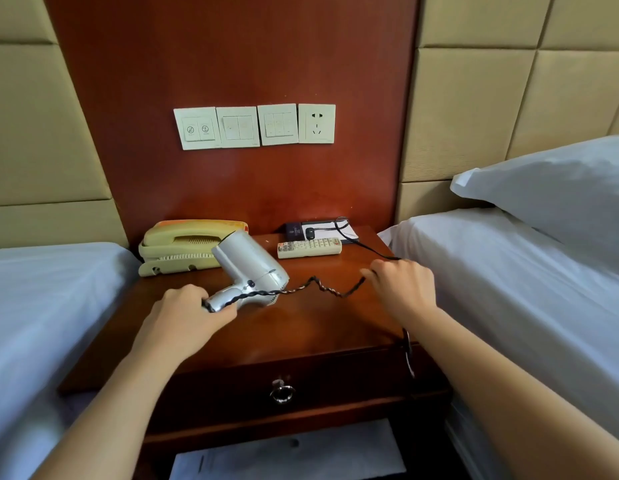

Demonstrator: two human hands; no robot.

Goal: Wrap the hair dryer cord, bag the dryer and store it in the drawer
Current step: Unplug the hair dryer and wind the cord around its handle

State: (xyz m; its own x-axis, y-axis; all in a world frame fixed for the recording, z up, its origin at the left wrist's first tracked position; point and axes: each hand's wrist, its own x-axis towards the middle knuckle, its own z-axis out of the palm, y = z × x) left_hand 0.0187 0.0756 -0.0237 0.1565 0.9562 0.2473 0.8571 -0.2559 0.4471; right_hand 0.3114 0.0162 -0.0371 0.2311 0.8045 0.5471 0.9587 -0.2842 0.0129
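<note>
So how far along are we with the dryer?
Done: unplugged, the wall socket is empty. In hand: left hand grips the hair dryer handle, right hand holds the cord, which trails loose, not wound. Left: wrapping, bagging (no bag in view), and the drawer is shut.

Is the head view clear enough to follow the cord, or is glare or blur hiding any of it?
Head view: cord sharp between hair dryer and right hand; below that hand it hangs smeared against the dark drawer front. Head view: soft sheen on the nightstand top, no hard glare; switch plates bow from wide-angle distortion.
</note>
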